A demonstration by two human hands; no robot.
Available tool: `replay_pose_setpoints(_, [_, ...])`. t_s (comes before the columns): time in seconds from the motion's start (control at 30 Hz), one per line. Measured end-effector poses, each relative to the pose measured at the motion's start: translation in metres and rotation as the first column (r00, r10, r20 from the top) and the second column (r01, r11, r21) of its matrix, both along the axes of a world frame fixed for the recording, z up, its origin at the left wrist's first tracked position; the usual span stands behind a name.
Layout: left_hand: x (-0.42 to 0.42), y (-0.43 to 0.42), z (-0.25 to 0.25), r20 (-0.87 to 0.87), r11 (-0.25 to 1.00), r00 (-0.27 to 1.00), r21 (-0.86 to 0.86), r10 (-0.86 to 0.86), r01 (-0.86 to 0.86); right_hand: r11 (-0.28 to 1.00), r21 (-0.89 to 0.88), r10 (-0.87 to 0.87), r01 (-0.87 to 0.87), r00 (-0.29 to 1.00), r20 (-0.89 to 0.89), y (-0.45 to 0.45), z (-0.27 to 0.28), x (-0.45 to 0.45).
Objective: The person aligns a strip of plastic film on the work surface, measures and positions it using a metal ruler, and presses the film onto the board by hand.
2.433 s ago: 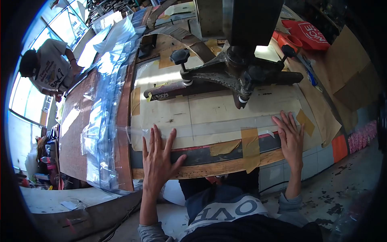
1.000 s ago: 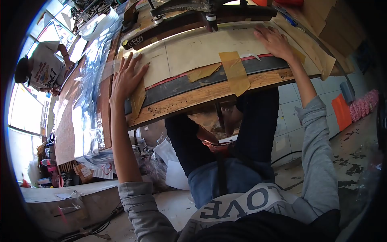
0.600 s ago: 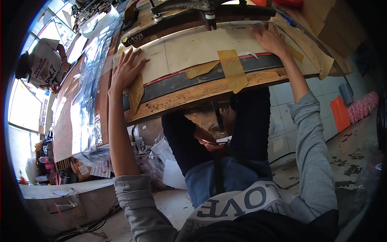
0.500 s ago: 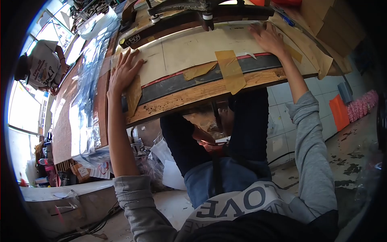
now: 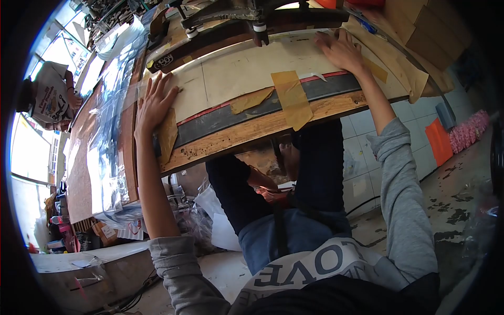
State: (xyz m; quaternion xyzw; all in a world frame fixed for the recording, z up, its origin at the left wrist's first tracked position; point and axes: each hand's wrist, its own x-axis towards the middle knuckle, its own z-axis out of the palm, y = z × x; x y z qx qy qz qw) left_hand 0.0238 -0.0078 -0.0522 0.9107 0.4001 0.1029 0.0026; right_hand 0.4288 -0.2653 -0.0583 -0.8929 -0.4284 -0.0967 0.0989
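My left hand (image 5: pixel 154 103) lies with its fingers spread at the left end of a cream sheet (image 5: pixel 231 76), beside a strip of brown tape (image 5: pixel 168 135). Farther right, my right hand (image 5: pixel 340 50) rests on the same sheet with its fingers apart. Nothing shows in either hand. Clear film runs by my left fingers. Along the front of the sheet are a thin red line and a dark strip (image 5: pixel 210 119). A wide piece of tape (image 5: pixel 292 100) crosses them onto the wooden table edge (image 5: pixel 236 132).
A dark metal clamp frame (image 5: pixel 252 30) spans the back of the sheet. Plastic film (image 5: pixel 107 115) covers a brown board on the left. Another person (image 5: pixel 51 94) bends over at far left. Cardboard (image 5: pixel 428 31) stands at upper right, with an orange item (image 5: pixel 439 142) lower down.
Since the earliest frame, the view has tilted downward, and both hands have moved farther from my body along the sheet. Over the last half second they hardly move; the view shifts slightly.
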Motion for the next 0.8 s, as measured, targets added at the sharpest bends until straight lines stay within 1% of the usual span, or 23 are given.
replay_pose_setpoints(0.33, [0.004, -0.005, 0.003, -0.022, 0.999, 0.999, 0.013, 0.042, -0.041, 0.999, -0.037, -0.014, 0.013, 0.999, -0.043, 0.004, 0.005, -0.003])
replay_pose_setpoints(0.43, [-0.001, 0.007, -0.005, 0.107, 0.996, 0.993, -0.079, 0.046, -0.038, 0.999, -0.032, -0.008, 0.006, 0.999, -0.053, 0.004, 0.005, -0.003])
replay_pose_setpoints(0.57, [0.001, 0.004, -0.001, 0.086, 0.998, 0.996, -0.065, 0.026, -0.020, 0.999, -0.031, -0.012, 0.011, 0.999, -0.040, 0.003, 0.004, -0.004])
replay_pose_setpoints(0.67, [0.000, 0.006, -0.002, 0.083, 0.999, 0.996, -0.029, 0.022, -0.019, 0.999, -0.038, 0.008, -0.010, 0.997, -0.073, 0.001, 0.007, -0.006])
replay_pose_setpoints(0.73, [0.001, 0.004, -0.001, 0.070, 0.999, 0.997, -0.002, 0.032, -0.032, 1.000, -0.010, 0.001, -0.001, 1.000, -0.017, 0.003, 0.002, -0.004])
replay_pose_setpoints(0.8, [0.002, -0.002, 0.003, 0.100, 0.999, 0.994, -0.037, 0.037, -0.034, 1.000, 0.006, 0.000, 0.000, 1.000, 0.013, 0.002, 0.000, -0.004])
